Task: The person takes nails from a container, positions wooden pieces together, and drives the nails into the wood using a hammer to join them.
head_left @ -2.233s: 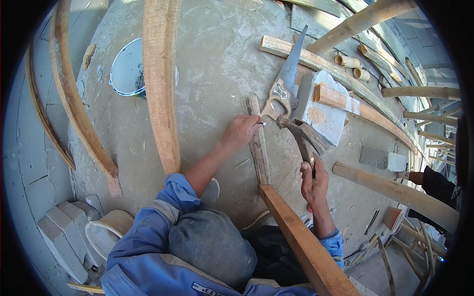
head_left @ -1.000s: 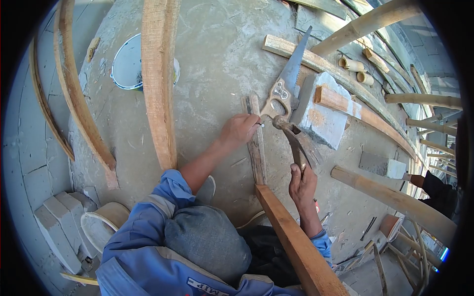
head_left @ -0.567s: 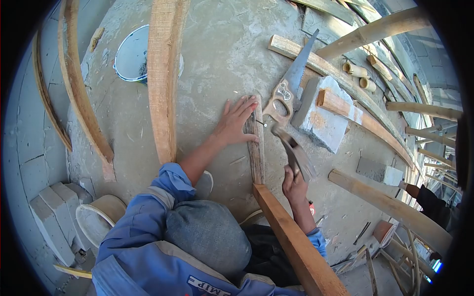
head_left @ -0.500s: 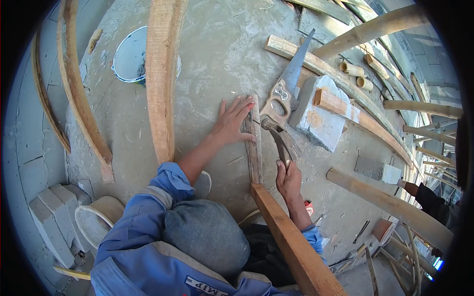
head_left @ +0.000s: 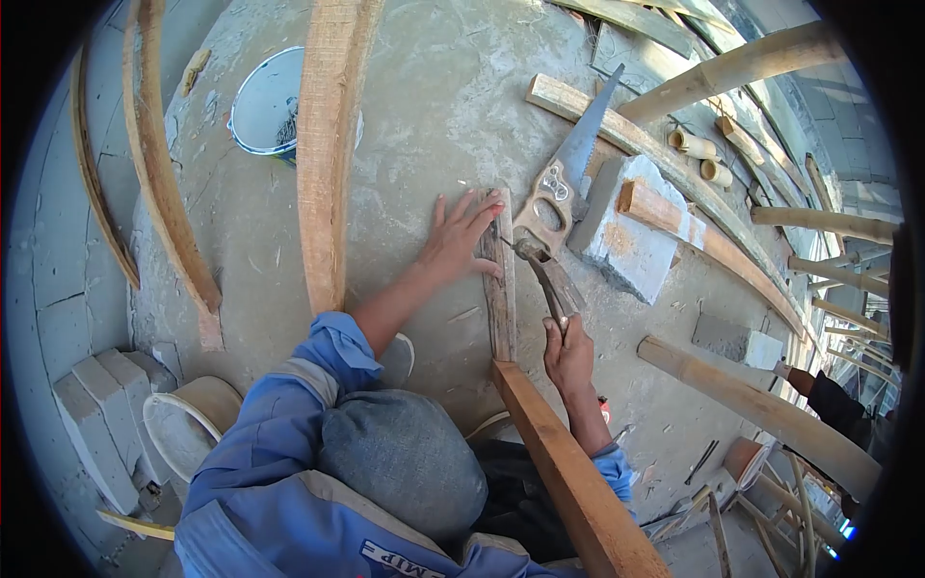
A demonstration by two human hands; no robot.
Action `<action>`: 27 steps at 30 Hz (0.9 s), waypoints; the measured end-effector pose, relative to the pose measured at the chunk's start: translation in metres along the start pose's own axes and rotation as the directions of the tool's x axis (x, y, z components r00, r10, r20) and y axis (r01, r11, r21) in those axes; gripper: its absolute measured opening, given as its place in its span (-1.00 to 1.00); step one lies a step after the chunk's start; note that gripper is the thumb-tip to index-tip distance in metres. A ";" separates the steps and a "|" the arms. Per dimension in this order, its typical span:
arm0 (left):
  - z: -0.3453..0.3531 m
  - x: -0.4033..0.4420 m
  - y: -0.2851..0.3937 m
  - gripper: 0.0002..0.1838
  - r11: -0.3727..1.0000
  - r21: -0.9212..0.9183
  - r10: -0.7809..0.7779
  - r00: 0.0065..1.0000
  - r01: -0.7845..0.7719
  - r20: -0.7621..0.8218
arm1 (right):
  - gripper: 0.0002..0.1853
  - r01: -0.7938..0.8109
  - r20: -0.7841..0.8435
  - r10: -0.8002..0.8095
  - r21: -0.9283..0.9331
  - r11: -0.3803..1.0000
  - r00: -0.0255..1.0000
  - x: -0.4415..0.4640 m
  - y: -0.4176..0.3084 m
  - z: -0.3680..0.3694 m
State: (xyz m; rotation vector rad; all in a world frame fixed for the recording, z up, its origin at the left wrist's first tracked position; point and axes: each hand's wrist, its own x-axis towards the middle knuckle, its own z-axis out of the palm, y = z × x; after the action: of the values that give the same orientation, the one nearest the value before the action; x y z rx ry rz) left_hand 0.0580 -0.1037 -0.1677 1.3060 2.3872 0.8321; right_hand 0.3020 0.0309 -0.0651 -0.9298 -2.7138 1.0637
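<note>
My left hand (head_left: 458, 236) lies over a narrow weathered wooden strip (head_left: 500, 318), with its fingers spread and its fingertips and thumb touching the wood. A red mark shows near one fingertip. My right hand (head_left: 568, 354) is closed round the handle of a claw hammer (head_left: 547, 275). The hammer's head is beside the strip's right edge, by a thin dark nail-like piece too small to make out. A long squared timber (head_left: 568, 462) meets the strip's near end. A handsaw (head_left: 564, 159) lies just beyond the hammer, its handle close to the hammer head.
Right of the saw, a pale block (head_left: 626, 241) supports a length of wood (head_left: 665, 210). A white bucket (head_left: 252, 116) stands behind an upright plank (head_left: 328, 144). Bamboo poles (head_left: 752, 405) cross the right side, where another person's dark sleeve (head_left: 836, 403) shows near a grey block (head_left: 727, 339).
The whole view has shifted slightly. My left hand stays on the strip, and my right hand still holds the hammer beside it, with little visible movement.
</note>
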 end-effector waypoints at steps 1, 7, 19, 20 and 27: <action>-0.005 0.011 -0.006 0.28 1.000 0.001 0.006 0.999 -0.006 -0.037 | -0.76 0.051 -0.029 -0.052 -0.010 0.999 0.998 0.007 -0.008 -0.009; -0.002 0.004 0.000 0.27 0.999 -0.041 -0.003 1.000 0.003 -0.011 | -0.39 0.498 -0.516 -0.303 0.292 0.817 0.801 0.001 -0.073 -0.075; 0.002 0.002 -0.001 0.27 0.999 -0.041 0.008 0.999 -0.010 -0.035 | -0.81 0.112 -0.239 -0.090 0.081 0.990 0.967 -0.023 -0.011 -0.037; 0.000 0.006 -0.002 0.27 0.999 -0.040 0.013 0.999 -0.014 -0.036 | -0.73 0.197 -0.325 -0.119 0.221 0.955 0.938 -0.023 -0.028 -0.051; 0.000 0.000 0.001 0.25 0.999 -0.049 -0.007 1.000 0.007 -0.006 | -0.73 0.449 -0.134 -0.488 -0.241 0.860 0.863 -0.013 0.003 -0.026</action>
State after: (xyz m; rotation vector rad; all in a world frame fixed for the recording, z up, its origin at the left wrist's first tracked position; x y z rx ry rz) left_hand 0.0589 -0.1033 -0.1672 1.2778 2.3595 0.8874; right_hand 0.3210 0.0405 -0.0455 -0.3183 -2.7044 0.5783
